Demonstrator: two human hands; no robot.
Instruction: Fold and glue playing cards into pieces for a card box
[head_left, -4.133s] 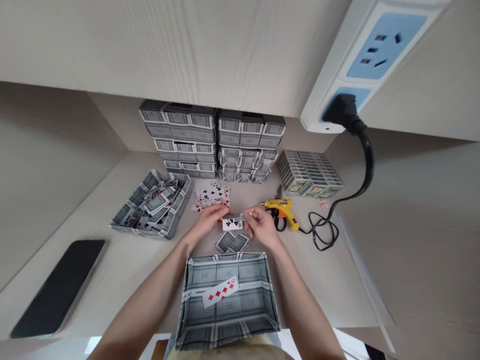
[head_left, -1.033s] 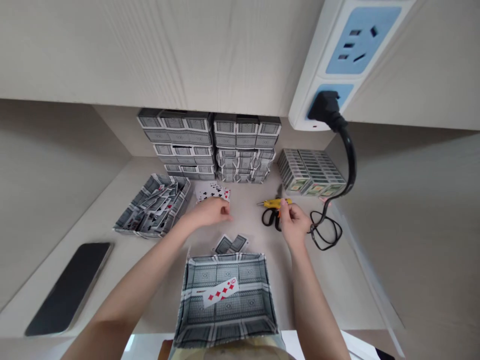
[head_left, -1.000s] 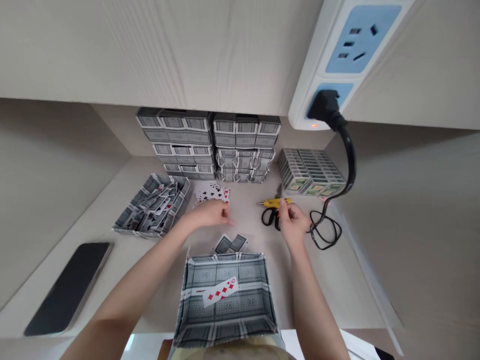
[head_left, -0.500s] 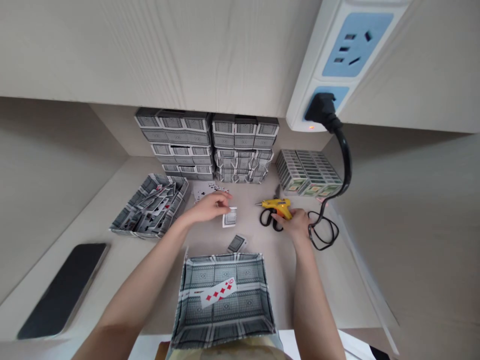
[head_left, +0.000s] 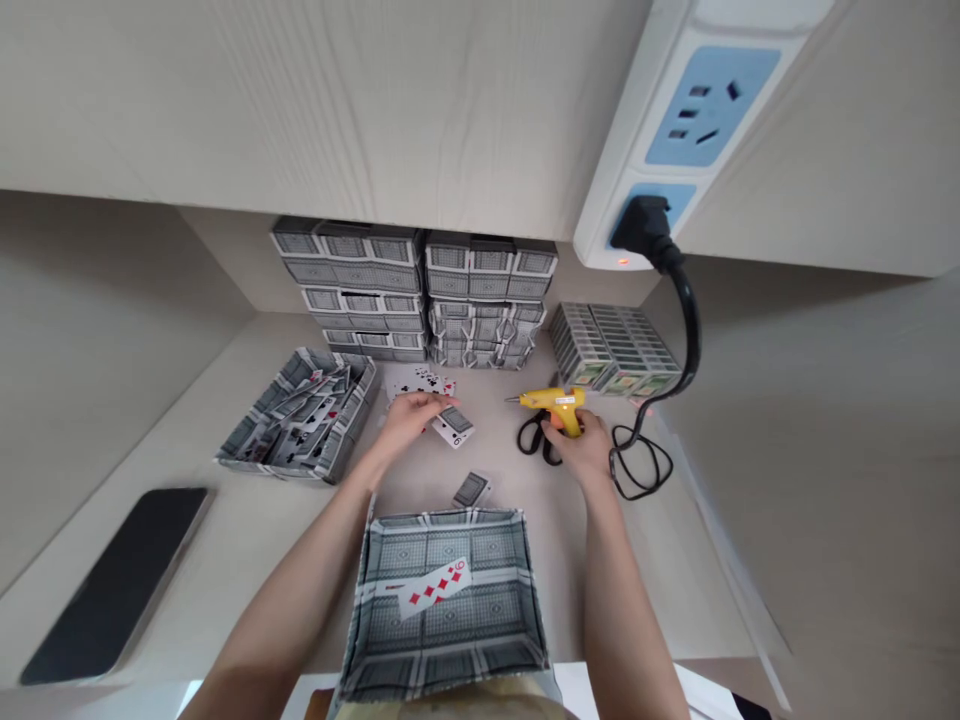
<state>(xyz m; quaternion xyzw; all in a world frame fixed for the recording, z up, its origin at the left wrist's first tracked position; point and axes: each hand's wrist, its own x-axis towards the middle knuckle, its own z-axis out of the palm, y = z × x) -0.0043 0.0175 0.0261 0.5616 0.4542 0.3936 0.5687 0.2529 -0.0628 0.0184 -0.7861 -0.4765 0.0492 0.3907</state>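
My left hand pinches folded playing cards, one showing a patterned back and one a white face with a 9. My right hand is wrapped round the handle of a yellow glue gun, whose nozzle points left. Black-handled scissors lie beside and partly under the gun. Nearest me is an open box made of cards, with a red diamond card inside. Between this box and my hands lies a small folded card piece.
A card-made tray of loose cards and a black phone are at left. Stacked card boxes and packed decks stand behind. Loose cards lie near my left hand. A power strip with a black cable hangs upper right.
The cards in my left hand have turned to show a printed face, and that hand has shifted slightly left. My right hand has lifted the glue gun a little.
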